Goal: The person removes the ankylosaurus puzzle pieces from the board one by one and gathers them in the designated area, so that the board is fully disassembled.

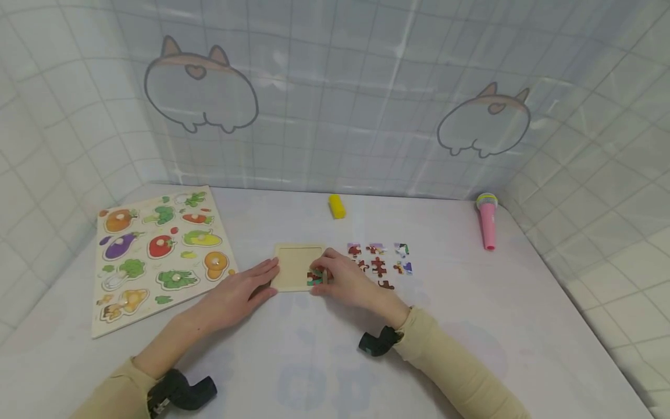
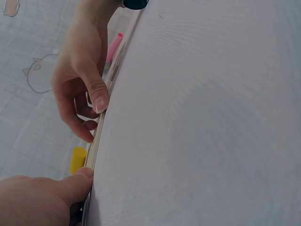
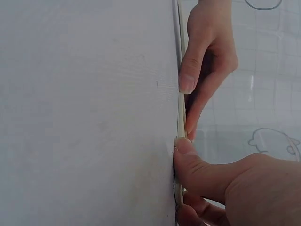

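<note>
A small pale wooden puzzle tray (image 1: 293,267) lies flat on the table. Its lower right corner holds a teal and dark red jigsaw piece (image 1: 314,279). My left hand (image 1: 243,294) rests at the tray's left side, fairly straight fingers touching the rim and the thumb by the near corner. Over the lower right corner, my right hand (image 1: 345,279) bends its fingers around a jigsaw piece, mostly hidden by the fingertips. The left wrist view has the right hand (image 2: 82,75) with its thumb at the tray's edge (image 2: 94,146). Low in the right wrist view, the right thumb (image 3: 193,162) lies along that rim.
Several loose jigsaw pieces (image 1: 379,266) lie right of the tray, partly behind the right hand. A vegetable puzzle board (image 1: 173,238) lies at left. A yellow block (image 1: 337,206) sits behind the tray, and a pink toy microphone (image 1: 488,224) lies far right.
</note>
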Tool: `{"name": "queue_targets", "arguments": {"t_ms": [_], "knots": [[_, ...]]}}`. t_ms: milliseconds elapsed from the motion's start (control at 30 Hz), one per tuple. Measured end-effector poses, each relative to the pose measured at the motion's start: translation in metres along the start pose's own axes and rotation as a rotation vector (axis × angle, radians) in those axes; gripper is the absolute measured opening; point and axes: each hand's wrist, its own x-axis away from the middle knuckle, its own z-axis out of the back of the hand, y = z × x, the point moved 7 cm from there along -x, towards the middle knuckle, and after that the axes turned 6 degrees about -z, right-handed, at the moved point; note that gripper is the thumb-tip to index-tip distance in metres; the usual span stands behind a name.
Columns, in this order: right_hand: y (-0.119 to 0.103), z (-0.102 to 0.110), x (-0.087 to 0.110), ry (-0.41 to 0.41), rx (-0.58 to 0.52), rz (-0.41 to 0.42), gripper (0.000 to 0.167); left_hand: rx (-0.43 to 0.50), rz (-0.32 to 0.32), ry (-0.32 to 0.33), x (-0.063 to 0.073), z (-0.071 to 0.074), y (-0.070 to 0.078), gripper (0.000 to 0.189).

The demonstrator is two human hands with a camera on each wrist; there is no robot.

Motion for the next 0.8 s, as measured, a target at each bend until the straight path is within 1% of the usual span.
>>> {"name": "queue_targets", "arguments": {"t_ms": [200, 500, 800], "knots": [[0.0017, -0.0025, 0.0000, -0.005, -0.012, -0.001, 0.039, -0.002, -0.001, 0.004, 0.0009, 0.0006, 0.0008, 0.053], [0.0015, -0.0020, 0.0007, -0.013, -0.016, 0.014, 0.033, 0.007, 0.003, -0.007, -0.0006, 0.0011, 0.0010, 0.054], [0.0013, -0.0031, 0.0007, -0.026, -0.012, 0.006, 0.032, 0.007, -0.001, -0.010, -0.0003, 0.0010, 0.0008, 0.054]]}}
